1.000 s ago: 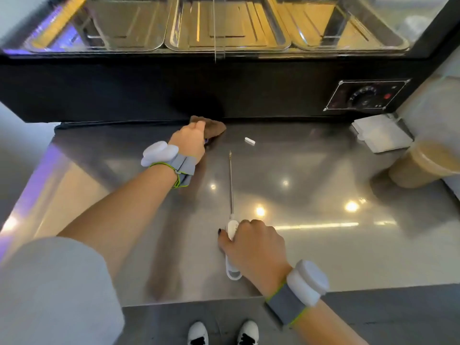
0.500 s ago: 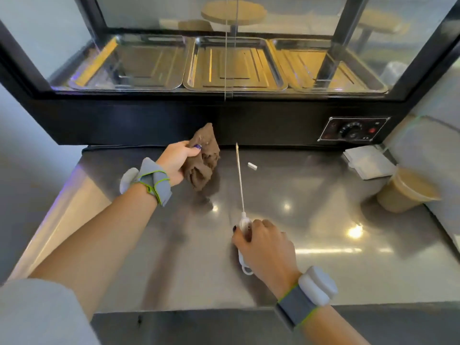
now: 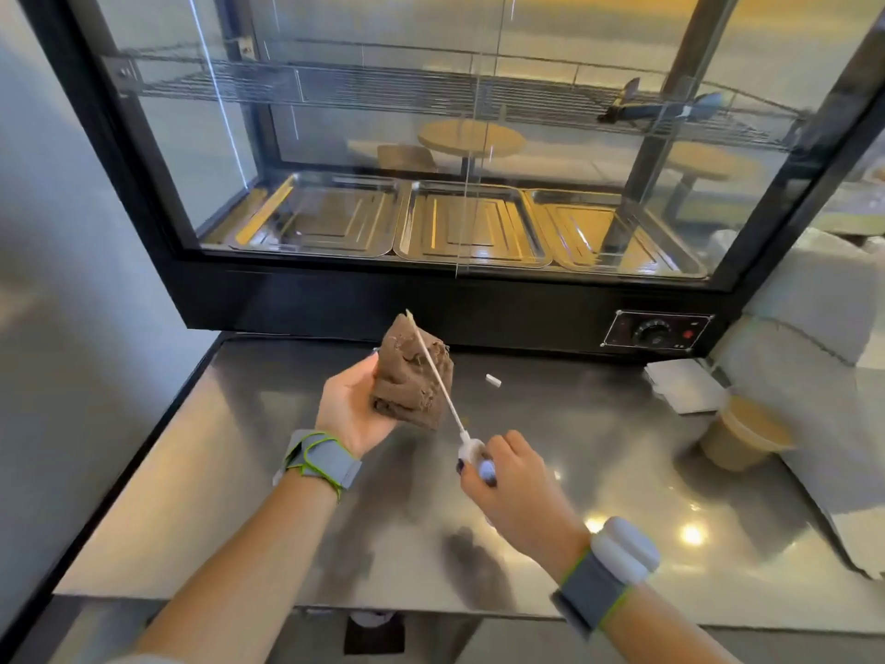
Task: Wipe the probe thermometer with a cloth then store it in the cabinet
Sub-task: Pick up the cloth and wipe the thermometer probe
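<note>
My left hand (image 3: 348,408) holds a crumpled brown cloth (image 3: 411,376) above the steel counter (image 3: 268,462), palm turned up. My right hand (image 3: 515,486) grips the white handle of the probe thermometer (image 3: 438,381). Its thin metal probe slants up and to the left and lies across the front of the cloth, with its tip near the cloth's top edge. Behind the counter stands the glass-fronted display cabinet (image 3: 335,299), with a black frame, three metal trays on its floor and a wire shelf above.
A small white piece (image 3: 493,380) lies on the counter near the cabinet's base. At the right are a stack of white napkins (image 3: 682,386), a tan lidded cup (image 3: 740,438) and a grey covered bulk (image 3: 814,376). A control knob panel (image 3: 653,330) is on the cabinet.
Both hands have lifted off the counter. The left hand picked up the cloth and turned palm up; the right hand raised the thermometer and swung its probe onto the cloth.
</note>
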Demonstrator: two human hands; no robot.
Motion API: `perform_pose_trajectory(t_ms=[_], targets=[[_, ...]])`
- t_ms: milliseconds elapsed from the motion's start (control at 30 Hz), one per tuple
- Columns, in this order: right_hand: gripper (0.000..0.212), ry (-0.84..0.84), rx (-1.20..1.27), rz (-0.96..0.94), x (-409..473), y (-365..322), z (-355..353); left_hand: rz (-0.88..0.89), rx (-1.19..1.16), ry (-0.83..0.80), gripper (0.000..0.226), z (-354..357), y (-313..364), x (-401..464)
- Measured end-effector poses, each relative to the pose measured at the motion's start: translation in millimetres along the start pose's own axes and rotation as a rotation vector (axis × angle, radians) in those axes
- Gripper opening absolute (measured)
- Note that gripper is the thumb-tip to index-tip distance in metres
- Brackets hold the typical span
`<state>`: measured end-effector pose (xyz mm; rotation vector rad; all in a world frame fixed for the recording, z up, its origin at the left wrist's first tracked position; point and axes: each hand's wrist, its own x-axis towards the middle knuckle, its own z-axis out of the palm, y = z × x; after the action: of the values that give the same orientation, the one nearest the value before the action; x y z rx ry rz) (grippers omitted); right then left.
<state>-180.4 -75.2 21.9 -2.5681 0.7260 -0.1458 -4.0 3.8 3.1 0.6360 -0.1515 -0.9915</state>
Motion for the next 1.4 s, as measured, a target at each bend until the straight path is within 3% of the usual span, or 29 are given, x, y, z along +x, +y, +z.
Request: perform_pose_trajectory(t_ms=[33,167,267,433,867,1133,1400], targets=[[0.029,-0.006,0.02,-0.008,-1.0,-1.0,0.2,0.008,0.003,-0.054,0.022,4.9,1.7,-2.6],[0.028,0.031,0.09,-0.009,-2.7,-5.2,0.6,0.058,-0.061,-0.184,0.047,4.9,3.2,-3.0],[0.043,0.008,0.087,-0.024,-2.2,-6.7,-1.9,0.069,-0.016,-0.214,0.055,5.6,5.2,-5.5],[0.046,0.003,0.129,-0.037,-2.3,-8.3,-4.1,0.086,0.047,-0.229,0.062,6.3,5.4,-10.4],[0.044,-0.045,0.223,-0.077,-3.0,-22.3,7.6,0.316,0.059,0.054,0.027,16.6,-11.2,-5.8],[0.041,-0.062,0.259,-0.064,-3.3,-27.3,8.8,0.379,0.18,0.155,0.049,23.0,8.9,-3.5],[0.029,-0.029,0.225,-0.12,-10.0,-13.6,15.1,0.456,0.203,0.346,0.038,14.5,30.9,3.1]])
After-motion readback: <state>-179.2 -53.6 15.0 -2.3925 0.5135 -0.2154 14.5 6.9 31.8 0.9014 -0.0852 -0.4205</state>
